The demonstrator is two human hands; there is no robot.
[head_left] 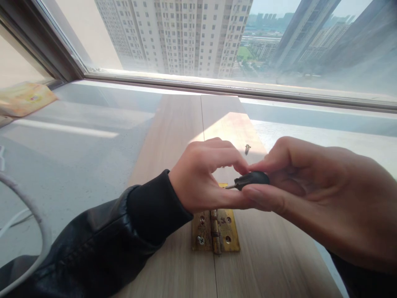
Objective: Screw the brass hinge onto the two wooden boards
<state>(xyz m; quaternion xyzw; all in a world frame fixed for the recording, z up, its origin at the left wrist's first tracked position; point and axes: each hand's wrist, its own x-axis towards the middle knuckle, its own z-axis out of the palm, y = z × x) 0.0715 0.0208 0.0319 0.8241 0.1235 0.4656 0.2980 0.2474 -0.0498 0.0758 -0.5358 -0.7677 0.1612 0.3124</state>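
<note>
Centrally, a small screwdriver (252,179) is seen between the two hands, its stubby black handle being pinched by the thumb and fingers of the right hand (335,194). Its thin metal shaft is directed away from the right palm, into the space enclosed by the left hand (207,174). The left hand is curved into a loose ring, its index finger and thumb being extended above and below the screwdriver until the right fingertips are met; whether the handle is also pressed by the left fingers cannot be told. Just below the left thumb, a worn, brass-coloured hinge (215,231) is shown lying flat, its upper part being largely covered by the left hand. A screw (201,240) is seated in the lower left hole of the hinge. Whether the hinge is touched by the shaft tip cannot be made out. Beneath both hands, two pale wooden boards (266,252) are laid side by side, and their seam is followed by the hinge's knuckle. Beyond the hands, near the right index finger, a loose screw (247,149) is found on the right-hand board. To the left of the left hand, a pale cable (43,231) is looped across the dark sleeve (102,244); farther off, a yellowish packet (27,99) is placed beside the window frame (58,45)
</note>
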